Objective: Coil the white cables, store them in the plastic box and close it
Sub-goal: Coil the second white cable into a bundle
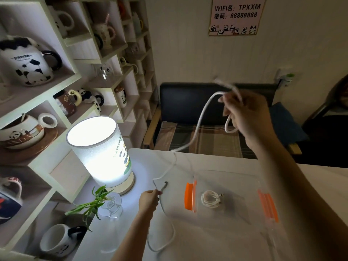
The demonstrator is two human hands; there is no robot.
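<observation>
My right hand (pixel 246 113) is raised above the table's far edge and grips a white cable (pixel 199 121), with a small loop hanging below the fingers. The cable runs down to the table and on to my left hand (pixel 149 199), which pinches it near its plug end. Another stretch of white cable (pixel 165 240) curls on the table near the front. A clear plastic box (pixel 226 178) with orange latches (pixel 189 195) stands open on the table. A coiled white cable (pixel 211 199) lies inside it.
A lit cylindrical lamp (pixel 101 149) and a glass vase with green leaves (pixel 111 206) stand at the table's left. Shelves of panda mugs (pixel 26 61) fill the left wall. A dark bench (pixel 197 102) sits behind the white table (pixel 216 242).
</observation>
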